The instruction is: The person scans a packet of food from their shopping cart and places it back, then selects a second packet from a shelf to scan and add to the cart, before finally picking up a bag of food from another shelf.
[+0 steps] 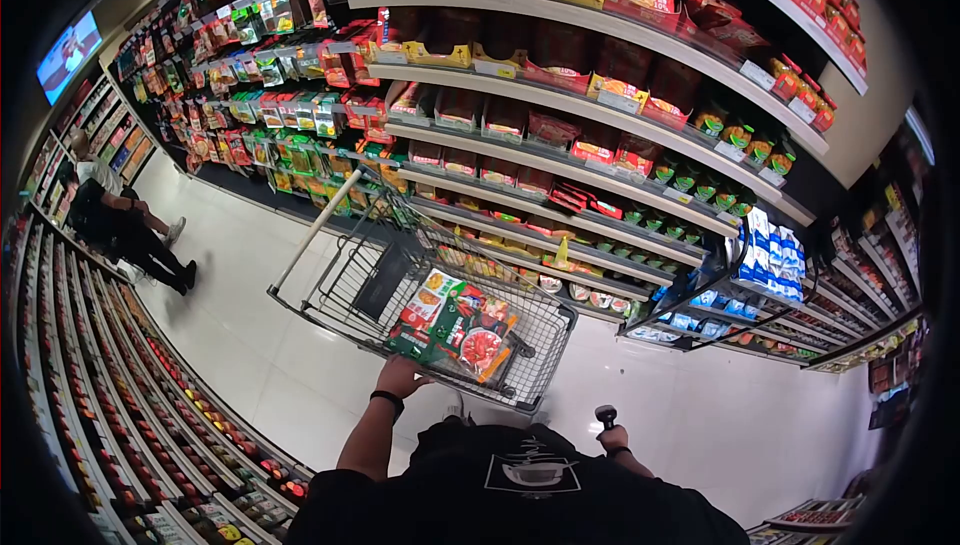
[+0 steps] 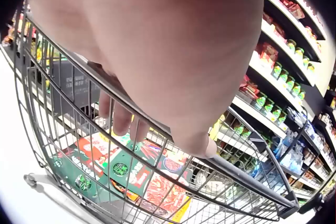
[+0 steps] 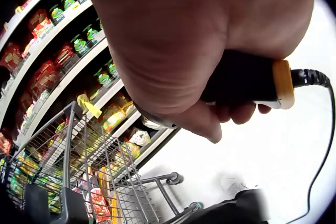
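In the head view, a grey wire shopping cart (image 1: 553,357) stands just ahead of me, turned side-on. My left hand (image 1: 402,377) grips its near side rail. The left wrist view shows the fingers (image 2: 137,128) hooked over the rail (image 2: 239,174) into the basket, with the thumb along the top. Flat printed food packages (image 1: 445,330) in green, red and orange lie in the cart. My right hand (image 1: 614,438) is lowered at my side. It holds a black handheld device (image 3: 242,79) with a yellow end and a cable; the palm hides part of it.
Tall shelves (image 1: 560,90) of packets and jars line the far side. Blue and white packages (image 1: 770,263) fill a rack at the right. More shelving (image 1: 120,385) curves along the left, and a seated person (image 1: 125,215) is farther down the aisle. The cart's push bar (image 1: 318,230) points left.
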A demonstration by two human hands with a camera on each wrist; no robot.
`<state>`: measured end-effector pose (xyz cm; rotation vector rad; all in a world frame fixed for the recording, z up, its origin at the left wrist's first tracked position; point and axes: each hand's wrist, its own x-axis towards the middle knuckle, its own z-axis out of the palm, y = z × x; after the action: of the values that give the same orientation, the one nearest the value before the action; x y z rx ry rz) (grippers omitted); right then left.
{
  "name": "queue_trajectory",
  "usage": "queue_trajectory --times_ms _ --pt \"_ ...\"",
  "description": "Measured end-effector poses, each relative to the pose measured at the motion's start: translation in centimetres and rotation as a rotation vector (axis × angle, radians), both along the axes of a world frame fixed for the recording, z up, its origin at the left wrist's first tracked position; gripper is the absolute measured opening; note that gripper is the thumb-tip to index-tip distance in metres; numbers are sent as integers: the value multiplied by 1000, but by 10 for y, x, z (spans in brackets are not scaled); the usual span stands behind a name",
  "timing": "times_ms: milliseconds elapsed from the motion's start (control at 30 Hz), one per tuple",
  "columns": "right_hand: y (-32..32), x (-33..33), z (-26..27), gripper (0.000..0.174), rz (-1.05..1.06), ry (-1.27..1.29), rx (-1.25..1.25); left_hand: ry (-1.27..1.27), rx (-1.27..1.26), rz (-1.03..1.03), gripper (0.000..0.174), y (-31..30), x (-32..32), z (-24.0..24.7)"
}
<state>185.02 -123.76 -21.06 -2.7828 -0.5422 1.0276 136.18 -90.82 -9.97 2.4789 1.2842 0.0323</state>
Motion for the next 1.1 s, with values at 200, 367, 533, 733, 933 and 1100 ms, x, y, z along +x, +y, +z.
queue_trajectory --times_ms 200,367,533,733,933,1100 --pt "72 -1 42 30 195 107 178 78 0 63 45 -4 10 -16" --pt "106 -13 53 22 261 222 420 90 1 102 39 -11 19 -17" --pt "119 -29 51 19 319 455 552 97 -87 162 43 -26 28 -14" --pt "131 -35 56 25 546 354 494 148 -244 261 49 -42 49 4" --pt "144 -32 64 29 582 334 346 306 -311 169 60 -48 57 1" --pt "140 -21 53 32 674 302 323 309 -488 95 62 -45 59 -7"
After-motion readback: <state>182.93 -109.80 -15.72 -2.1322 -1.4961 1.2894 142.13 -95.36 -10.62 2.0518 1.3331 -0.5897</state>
